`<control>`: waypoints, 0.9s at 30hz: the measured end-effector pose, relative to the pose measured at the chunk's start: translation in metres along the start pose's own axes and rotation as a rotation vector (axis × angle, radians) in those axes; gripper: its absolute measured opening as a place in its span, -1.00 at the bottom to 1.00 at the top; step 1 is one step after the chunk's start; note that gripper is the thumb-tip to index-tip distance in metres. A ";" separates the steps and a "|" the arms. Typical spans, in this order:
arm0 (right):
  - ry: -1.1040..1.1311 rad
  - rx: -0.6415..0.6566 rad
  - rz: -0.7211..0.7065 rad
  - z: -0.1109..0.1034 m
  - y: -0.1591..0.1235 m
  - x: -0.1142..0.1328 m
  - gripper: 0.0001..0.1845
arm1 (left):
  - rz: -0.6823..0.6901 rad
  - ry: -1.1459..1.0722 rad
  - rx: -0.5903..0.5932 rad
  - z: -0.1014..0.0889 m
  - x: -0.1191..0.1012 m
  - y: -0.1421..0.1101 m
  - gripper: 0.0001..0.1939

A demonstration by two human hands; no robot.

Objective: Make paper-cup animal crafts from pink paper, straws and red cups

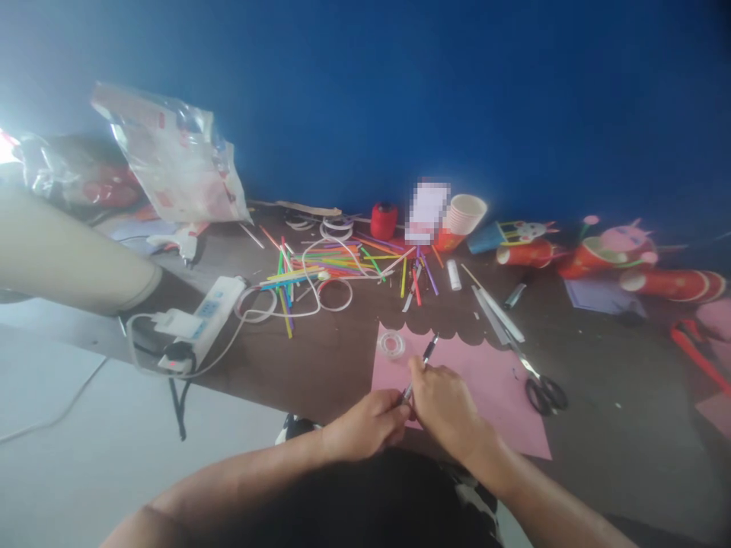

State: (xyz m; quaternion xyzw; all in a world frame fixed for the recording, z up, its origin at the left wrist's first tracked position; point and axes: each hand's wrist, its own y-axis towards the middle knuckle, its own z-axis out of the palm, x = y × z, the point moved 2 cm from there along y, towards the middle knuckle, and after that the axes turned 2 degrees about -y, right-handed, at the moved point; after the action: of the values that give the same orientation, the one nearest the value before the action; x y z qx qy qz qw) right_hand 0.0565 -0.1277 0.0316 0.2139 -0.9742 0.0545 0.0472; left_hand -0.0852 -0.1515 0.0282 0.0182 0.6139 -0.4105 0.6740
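Note:
A pen (pixel 429 350) with a black grip is held slantwise between my hands, its tip pointing up and away from me. My right hand (pixel 446 399) is closed around the pen's middle. The fingers of my left hand (pixel 371 422) pinch its near end. Beneath both hands lies a sheet of pink paper (pixel 496 388), whose far edge is cut in scallops. A small roll of clear tape (pixel 391 345) rests on the paper's far left corner. Black-handled scissors (pixel 547 394) lie by the right edge of the paper.
Colourful sticks (pixel 336 262) are heaped beyond the paper, with a looping white cable (pixel 308 312) among them. At left are a power strip (pixel 211 316), a glue gun (pixel 181 242) and a plastic bag (pixel 177 160). Paper cups (pixel 467 213) and red paper-cup crafts (pixel 594 259) stand at the back right.

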 end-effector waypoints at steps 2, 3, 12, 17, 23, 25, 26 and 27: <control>0.238 -0.090 0.019 -0.003 -0.002 -0.006 -0.83 | 0.145 0.293 0.040 -0.008 -0.012 -0.005 -0.58; 0.383 -0.149 0.046 -0.006 -0.002 -0.010 -0.84 | 0.240 0.487 0.027 -0.011 -0.018 -0.007 -0.56; 1.142 -0.453 0.283 -0.016 0.029 -0.058 -0.59 | 0.488 1.440 -0.055 -0.012 -0.009 0.019 -0.02; 1.081 -0.332 0.287 -0.012 0.064 -0.060 -0.56 | 0.460 1.523 -0.079 -0.017 -0.004 0.032 0.02; 0.965 -0.169 0.199 -0.002 0.104 -0.041 -0.59 | 0.486 1.485 -0.084 -0.020 0.003 0.038 0.11; 0.922 -0.090 0.180 0.002 0.115 -0.035 -0.58 | 0.500 1.499 -0.087 -0.020 0.005 0.038 0.11; 0.895 -0.053 0.164 0.004 0.119 -0.032 -0.58 | 0.506 1.510 -0.090 -0.020 0.006 0.038 0.10; 0.862 -0.019 0.143 0.006 0.123 -0.029 -0.57 | 0.510 1.520 -0.094 -0.021 0.006 0.039 0.09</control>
State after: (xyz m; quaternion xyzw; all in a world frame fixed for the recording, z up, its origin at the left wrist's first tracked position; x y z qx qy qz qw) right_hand 0.0309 -0.0055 0.0118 0.1030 -0.8783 0.1329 0.4476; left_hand -0.0802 -0.1185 -0.0008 0.4043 0.8983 -0.0929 0.1445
